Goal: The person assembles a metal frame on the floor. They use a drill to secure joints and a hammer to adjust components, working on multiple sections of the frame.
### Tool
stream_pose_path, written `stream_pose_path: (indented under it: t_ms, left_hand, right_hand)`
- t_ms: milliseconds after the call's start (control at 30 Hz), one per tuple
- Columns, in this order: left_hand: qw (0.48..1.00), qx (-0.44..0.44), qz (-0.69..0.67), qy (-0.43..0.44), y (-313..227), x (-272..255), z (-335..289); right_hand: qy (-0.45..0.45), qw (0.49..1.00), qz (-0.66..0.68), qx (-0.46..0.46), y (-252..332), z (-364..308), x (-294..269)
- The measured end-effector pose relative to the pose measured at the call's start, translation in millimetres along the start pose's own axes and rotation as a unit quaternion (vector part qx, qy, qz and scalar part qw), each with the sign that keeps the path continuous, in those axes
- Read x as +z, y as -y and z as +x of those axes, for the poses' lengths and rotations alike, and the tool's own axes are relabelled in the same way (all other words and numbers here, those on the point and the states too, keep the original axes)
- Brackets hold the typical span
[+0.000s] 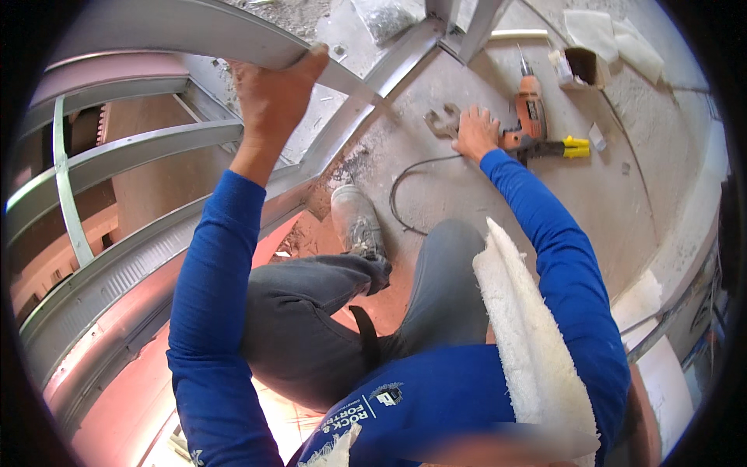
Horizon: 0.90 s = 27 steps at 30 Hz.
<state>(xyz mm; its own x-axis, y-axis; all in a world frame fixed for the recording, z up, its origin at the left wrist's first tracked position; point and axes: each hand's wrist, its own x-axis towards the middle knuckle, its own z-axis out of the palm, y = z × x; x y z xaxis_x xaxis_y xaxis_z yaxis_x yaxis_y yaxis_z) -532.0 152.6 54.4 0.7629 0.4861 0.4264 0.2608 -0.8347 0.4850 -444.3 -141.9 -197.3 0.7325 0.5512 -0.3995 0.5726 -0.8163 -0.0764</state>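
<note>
My left hand (pixel 274 105) is raised at the upper left, its fingers wrapped round the edge of a grey metal stud (pixel 194 31). Down on the floor, my right hand (pixel 476 134) curls over what looks like a locking clamp. The clamp's forked metal jaws (pixel 442 122) stick out to the left; its handle is hidden under my hand. Just right of my fingers lies an orange and black power drill (pixel 532 109), bit pointing away. A yellow-handled tool (pixel 574 148), probably snips, lies against the drill's grip.
A black cord (pixel 398 191) loops over the dusty floor. An open small box (pixel 582 68) stands past the drill, near white cloth-like pieces (pixel 591 35). Metal framing (pixel 128 152) fills the left side, and a floor track (pixel 338 136) runs beside my shoe (pixel 359 222).
</note>
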Motion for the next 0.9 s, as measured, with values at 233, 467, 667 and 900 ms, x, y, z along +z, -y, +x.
stream_pose_path:
  t_ms: [233, 467, 667, 900]
  left_hand:
    - [0.990, -0.085, -0.108, 0.017, -13, 6, -1]
    - [0.993, -0.062, -0.093, 0.031, -20, 0, 1]
    - [0.996, -0.017, -0.089, -0.013, -12, 5, -1]
    - [1.000, 0.003, 0.007, 0.018, -14, 2, -2]
  right_hand:
    - [0.075, 0.988, 0.127, 0.039, 3, 33, -21]
    - [0.090, 0.994, 0.053, 0.007, 8, 38, -23]
    - [0.047, 0.997, 0.057, 0.001, 12, 27, -12]
    - [-0.006, 0.996, -0.041, -0.083, 16, 53, -5]
